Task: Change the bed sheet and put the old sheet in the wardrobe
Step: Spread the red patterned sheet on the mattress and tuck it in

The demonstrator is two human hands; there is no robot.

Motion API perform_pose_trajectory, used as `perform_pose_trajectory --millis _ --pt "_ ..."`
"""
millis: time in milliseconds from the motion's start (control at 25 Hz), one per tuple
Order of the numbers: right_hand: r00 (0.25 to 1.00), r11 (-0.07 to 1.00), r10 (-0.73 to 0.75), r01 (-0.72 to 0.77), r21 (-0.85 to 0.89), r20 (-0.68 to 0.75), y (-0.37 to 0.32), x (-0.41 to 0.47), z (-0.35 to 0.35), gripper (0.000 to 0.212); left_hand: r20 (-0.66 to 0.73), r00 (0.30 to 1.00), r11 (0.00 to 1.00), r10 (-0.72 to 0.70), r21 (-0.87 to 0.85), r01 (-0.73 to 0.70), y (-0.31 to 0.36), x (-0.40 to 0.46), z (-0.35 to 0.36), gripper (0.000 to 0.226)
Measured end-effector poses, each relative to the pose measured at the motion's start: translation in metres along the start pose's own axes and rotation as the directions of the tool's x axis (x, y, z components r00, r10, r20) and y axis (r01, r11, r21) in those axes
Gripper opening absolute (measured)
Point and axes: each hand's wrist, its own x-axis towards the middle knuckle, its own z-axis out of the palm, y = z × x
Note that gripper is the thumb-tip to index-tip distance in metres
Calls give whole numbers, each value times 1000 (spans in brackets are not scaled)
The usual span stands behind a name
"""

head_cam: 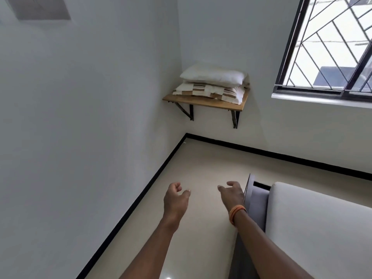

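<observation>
I am looking down over the beige floor (201, 168), which is spreading out beneath and ahead of both hands, edged by a black skirting line along the white walls. To the right of my right hand, the bare white mattress (322, 228) is lying on its grey bed frame (256, 204); no sheet is showing on the part I can see, and the frame's corner is sitting just beside that wrist. Up and to the right, well beyond the hands, a dark-framed window (330, 47) with a diagonal grille is letting in daylight. Straight ahead of the hands, in the corner, a wooden wall shelf (219, 103) on black brackets is carrying two stacked pillows: a plain white pillow (213, 75) is resting on a brown-and-cream patterned pillow (211, 92). My left hand (175, 200) is hanging empty over the floor, fingers loosely curled and thumb spread apart. My right hand (232, 194) is also holding nothing, fingers half open and pointing toward the left one, with an orange band (236, 212) circling its wrist.
</observation>
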Motion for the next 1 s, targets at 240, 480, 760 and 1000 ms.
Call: perform_pose_trajectory --millis 240,480,760,1000 --pt "995 975 43 -22 221 -87 -61 107 80 34 77 996 999 36 15 -37 39 151 -7 45" --pt "978 919 101 -22 393 -181 -145 260 116 34 221 972 996 81 21 -88 121 340 61 43" --pt "870 910 152 62 411 -469 -204 438 56 28 508 853 992 122 -28 -125 221 486 229 30" --pt "666 876 304 85 475 -681 -224 568 -17 27 733 659 974 169 -22 -226 300 578 387 32"
